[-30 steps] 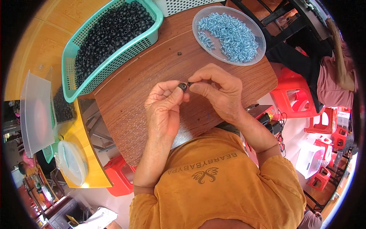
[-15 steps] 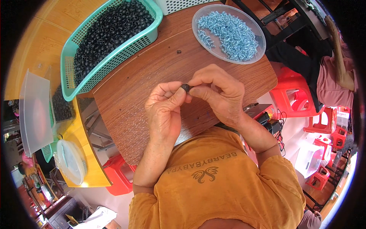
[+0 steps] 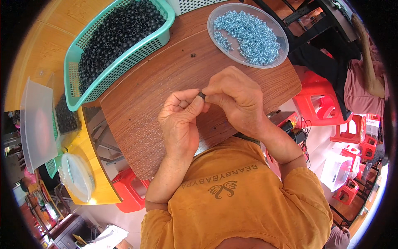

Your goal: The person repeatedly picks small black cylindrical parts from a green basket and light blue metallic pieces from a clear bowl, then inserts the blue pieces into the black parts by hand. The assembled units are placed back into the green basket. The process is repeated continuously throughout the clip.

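Over the middle of the wooden table (image 3: pixel 145 120), my two hands meet at one small round black part (image 3: pixel 202 95), hollow like those in the basket. My left hand (image 3: pixel 181 120) pinches it between thumb and fingers. From the other side, the thumb and forefinger of my right hand (image 3: pixel 236 95) close at its edge; whatever they hold there is hidden. At the upper left, a green plastic basket (image 3: pixel 118 66) is heaped with black parts (image 3: pixel 120 37). A clear round tray (image 3: pixel 284 50) at the upper right carries many small blue, shiny pieces (image 3: pixel 253 37).
A tiny dark bit (image 3: pixel 193 55) lies on the tabletop beyond my hands. Left of me, a yellow table (image 3: pixel 99 174) bears a lidded clear tub (image 3: pixel 76 176). Red plastic stools (image 3: pixel 317 99) stand at right, near a seated person in pink (image 3: pixel 365 91).
The fingers of my right hand have drawn in over the black part and cover more of it. My left hand keeps its pinch almost in place.
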Demonstrator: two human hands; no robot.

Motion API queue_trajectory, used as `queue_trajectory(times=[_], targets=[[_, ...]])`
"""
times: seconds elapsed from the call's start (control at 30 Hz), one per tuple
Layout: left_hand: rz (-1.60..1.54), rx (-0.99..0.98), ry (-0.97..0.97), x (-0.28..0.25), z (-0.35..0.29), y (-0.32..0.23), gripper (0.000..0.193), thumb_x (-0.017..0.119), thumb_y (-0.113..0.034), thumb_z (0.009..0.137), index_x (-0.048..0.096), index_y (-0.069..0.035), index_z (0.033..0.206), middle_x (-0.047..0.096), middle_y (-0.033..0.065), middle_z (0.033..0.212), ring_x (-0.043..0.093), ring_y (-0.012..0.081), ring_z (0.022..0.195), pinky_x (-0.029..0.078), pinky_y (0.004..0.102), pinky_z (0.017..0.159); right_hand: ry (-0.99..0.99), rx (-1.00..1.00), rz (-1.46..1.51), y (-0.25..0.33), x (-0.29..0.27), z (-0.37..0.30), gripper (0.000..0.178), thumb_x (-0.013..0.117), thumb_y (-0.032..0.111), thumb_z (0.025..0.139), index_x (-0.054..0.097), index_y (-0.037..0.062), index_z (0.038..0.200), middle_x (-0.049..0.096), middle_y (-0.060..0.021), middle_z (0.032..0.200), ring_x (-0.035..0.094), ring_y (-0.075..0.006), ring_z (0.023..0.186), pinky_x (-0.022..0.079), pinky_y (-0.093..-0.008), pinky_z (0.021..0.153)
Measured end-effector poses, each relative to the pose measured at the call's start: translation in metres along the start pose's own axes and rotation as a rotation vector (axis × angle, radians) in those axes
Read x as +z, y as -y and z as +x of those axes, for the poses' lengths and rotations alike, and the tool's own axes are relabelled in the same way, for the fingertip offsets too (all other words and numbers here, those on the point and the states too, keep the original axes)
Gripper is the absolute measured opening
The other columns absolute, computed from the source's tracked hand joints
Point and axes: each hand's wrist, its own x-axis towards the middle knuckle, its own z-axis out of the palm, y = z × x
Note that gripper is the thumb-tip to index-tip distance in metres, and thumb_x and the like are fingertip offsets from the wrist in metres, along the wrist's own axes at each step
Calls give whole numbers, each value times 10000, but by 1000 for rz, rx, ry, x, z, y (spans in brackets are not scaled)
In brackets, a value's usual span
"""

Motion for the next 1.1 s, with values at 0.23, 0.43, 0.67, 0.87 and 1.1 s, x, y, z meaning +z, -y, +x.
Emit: queue_trajectory(times=[0.23, 0.43, 0.67, 0.87, 1.1], targets=[[-61, -60, 8, -7, 2, 3, 141, 594, 2, 826, 574, 16, 965, 630, 124, 902, 603, 196, 750, 493, 318, 720, -74, 141, 95, 1, 8, -7, 190, 659, -37, 659, 627, 43, 829, 581, -76, 753, 553, -243, 709, 441, -326, 614], [-58, -43, -18, -8, 5, 4, 120, 592, -19, 833, 584, 13, 949, 632, 110, 918, 599, 188, 814, 485, 324, 760, -102, 5, 4, -2, 14, -11, 258, 678, -22, 645, 627, 43, 888, 585, -89, 806, 550, -258, 744, 447, -335, 627], [-30, -78, -90, -5, 4, 4, 112, 585, -10, 822, 594, 12, 932, 635, 102, 916, 600, 182, 827, 482, 314, 772, -139, -169, -208, -7, 21, -15, 337, 670, -36, 584, 587, 4, 909, 558, -125, 850, 532, -294, 732, 444, -353, 600], [-38, -52, -77, -11, 3, 7, 83, 591, 16, 801, 613, 10, 881, 643, 100, 878, 603, 170, 776, 480, 292, 746, -162, -259, -195, -11, 20, -13, 333, 663, -57, 547, 572, -26, 866, 545, -136, 804, 517, -285, 685, 433, -347, 556], [13, -7, -94, -1, 3, 7, 65, 600, 20, 793, 608, 28, 857, 644, 109, 855, 600, 162, 772, 473, 273, 732, -171, -349, -126, -18, 18, -9, 251, 648, -47, 552, 568, -44, 790, 525, -129, 730, 493, -261, 612, 399, -334, 499]])
